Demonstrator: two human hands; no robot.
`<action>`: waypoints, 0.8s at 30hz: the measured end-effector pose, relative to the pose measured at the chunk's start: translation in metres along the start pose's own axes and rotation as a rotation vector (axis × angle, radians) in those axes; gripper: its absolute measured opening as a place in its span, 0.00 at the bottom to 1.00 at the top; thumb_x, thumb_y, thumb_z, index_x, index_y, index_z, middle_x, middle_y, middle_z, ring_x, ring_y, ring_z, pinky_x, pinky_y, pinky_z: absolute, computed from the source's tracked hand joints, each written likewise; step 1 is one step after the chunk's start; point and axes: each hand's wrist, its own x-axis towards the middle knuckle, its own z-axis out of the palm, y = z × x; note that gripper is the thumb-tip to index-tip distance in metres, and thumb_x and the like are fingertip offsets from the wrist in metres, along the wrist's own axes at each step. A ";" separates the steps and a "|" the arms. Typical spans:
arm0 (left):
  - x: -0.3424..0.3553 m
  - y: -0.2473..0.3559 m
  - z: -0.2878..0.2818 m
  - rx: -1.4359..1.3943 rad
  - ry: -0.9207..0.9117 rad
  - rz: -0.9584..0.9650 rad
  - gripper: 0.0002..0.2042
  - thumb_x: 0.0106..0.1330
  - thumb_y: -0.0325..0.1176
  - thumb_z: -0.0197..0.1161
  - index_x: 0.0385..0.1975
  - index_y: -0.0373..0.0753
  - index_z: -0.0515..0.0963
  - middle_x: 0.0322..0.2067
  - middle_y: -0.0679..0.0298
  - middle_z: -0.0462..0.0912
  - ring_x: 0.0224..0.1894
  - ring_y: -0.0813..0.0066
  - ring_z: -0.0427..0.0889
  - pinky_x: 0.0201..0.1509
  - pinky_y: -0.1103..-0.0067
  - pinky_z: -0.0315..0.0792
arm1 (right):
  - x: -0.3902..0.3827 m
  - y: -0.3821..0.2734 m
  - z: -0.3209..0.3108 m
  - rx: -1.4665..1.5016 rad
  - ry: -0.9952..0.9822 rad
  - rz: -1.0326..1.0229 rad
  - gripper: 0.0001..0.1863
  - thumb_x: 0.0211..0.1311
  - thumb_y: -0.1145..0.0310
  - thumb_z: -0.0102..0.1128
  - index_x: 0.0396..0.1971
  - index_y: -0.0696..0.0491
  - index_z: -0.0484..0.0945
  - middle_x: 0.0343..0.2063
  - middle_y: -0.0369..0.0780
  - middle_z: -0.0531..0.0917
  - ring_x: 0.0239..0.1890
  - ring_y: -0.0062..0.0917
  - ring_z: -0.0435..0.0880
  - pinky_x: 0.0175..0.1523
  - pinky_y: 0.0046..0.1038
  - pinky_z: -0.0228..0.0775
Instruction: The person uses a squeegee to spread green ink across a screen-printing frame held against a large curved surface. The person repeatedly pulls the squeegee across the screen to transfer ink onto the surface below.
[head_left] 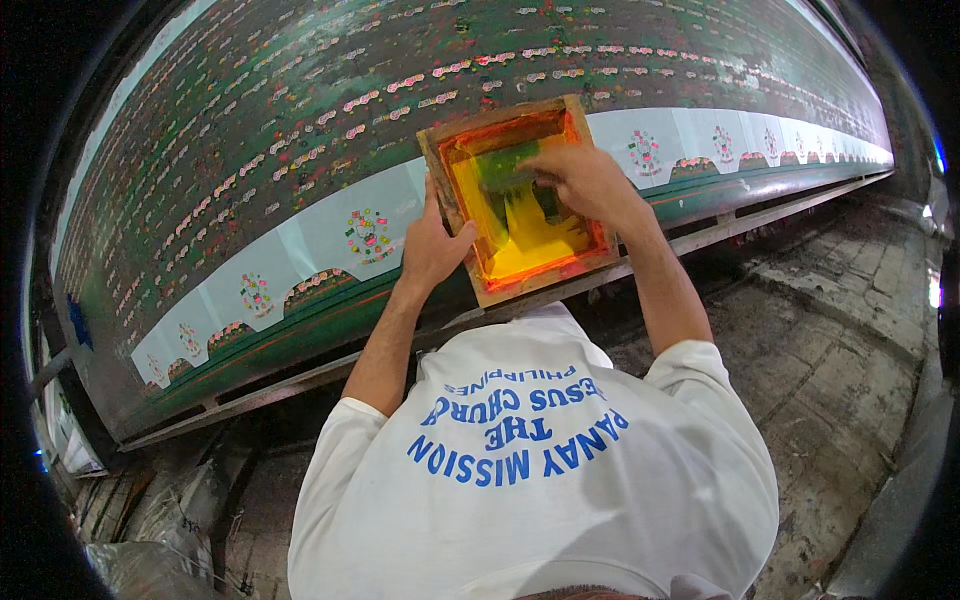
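Here the wooden-framed print screen lies flat at the near edge of the long green printing table, set over a white paper piece in the strip of white pieces that runs along that edge. Its mesh glows orange and yellow, with a smear of green ink across the upper half.

Step in hand, as I judge it: an ink pass over the mesh, frame held in register. The next move would call for steady, even pressure through the stroke, the frame kept from sliding, then a clean straight lift so the wet print does not smudge.

Left hand: on the frame's left rail, thumb hooked over the inner edge, fingers closed down around the outer side; clamped on the wood. Forearm straight, reaching up from the lower edge.

Right hand: inside the frame on the mesh, fingers curled together and pressing down over the green ink. Whatever tool it holds is hidden under the fingers; cannot tell what it is. Wrist bent, elbow out to the right.

Around: printed pieces with coloured motifs to either side, ink-flecked table surface behind, a metal rail under the table edge, worn concrete floor at right. White shirt fills the lower frame.
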 end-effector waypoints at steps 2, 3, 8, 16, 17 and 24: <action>0.002 -0.004 -0.001 0.003 -0.017 0.007 0.56 0.70 0.45 0.70 0.86 0.25 0.38 0.42 0.45 0.94 0.36 0.45 0.94 0.40 0.61 0.87 | 0.025 0.007 0.010 -0.085 0.212 -0.097 0.21 0.73 0.74 0.65 0.64 0.44 0.88 0.61 0.38 0.91 0.64 0.39 0.86 0.68 0.42 0.80; 0.001 -0.006 -0.001 0.004 -0.026 0.009 0.56 0.70 0.45 0.70 0.86 0.25 0.38 0.42 0.44 0.94 0.36 0.45 0.94 0.40 0.61 0.88 | 0.025 0.007 0.013 -0.059 0.234 -0.107 0.22 0.70 0.75 0.64 0.62 0.45 0.89 0.58 0.39 0.91 0.62 0.41 0.87 0.67 0.43 0.80; -0.001 -0.010 0.001 0.006 -0.005 0.021 0.56 0.71 0.46 0.70 0.86 0.25 0.38 0.41 0.45 0.94 0.35 0.46 0.94 0.38 0.61 0.87 | -0.010 -0.012 0.017 -0.013 0.150 -0.069 0.26 0.67 0.80 0.63 0.63 0.46 0.89 0.60 0.41 0.90 0.64 0.42 0.86 0.71 0.44 0.77; -0.001 0.015 -0.007 0.088 -0.065 -0.132 0.55 0.70 0.44 0.70 0.86 0.25 0.40 0.40 0.48 0.94 0.35 0.49 0.94 0.39 0.64 0.87 | -0.102 -0.024 0.060 0.051 0.168 -0.087 0.30 0.56 0.83 0.69 0.60 0.47 0.90 0.59 0.40 0.89 0.65 0.40 0.85 0.73 0.44 0.74; 0.000 0.011 -0.005 0.104 -0.051 -0.126 0.55 0.70 0.43 0.71 0.86 0.25 0.40 0.40 0.49 0.94 0.35 0.50 0.94 0.39 0.64 0.87 | -0.104 -0.022 0.061 0.059 0.181 -0.095 0.30 0.56 0.83 0.70 0.61 0.47 0.89 0.59 0.40 0.89 0.65 0.39 0.85 0.73 0.44 0.74; 0.009 0.042 0.021 0.064 0.050 -0.067 0.53 0.68 0.37 0.72 0.86 0.26 0.44 0.37 0.53 0.95 0.32 0.58 0.94 0.39 0.68 0.87 | -0.120 0.021 0.054 0.095 0.264 -0.152 0.33 0.56 0.82 0.72 0.64 0.46 0.88 0.59 0.39 0.89 0.66 0.38 0.84 0.73 0.45 0.73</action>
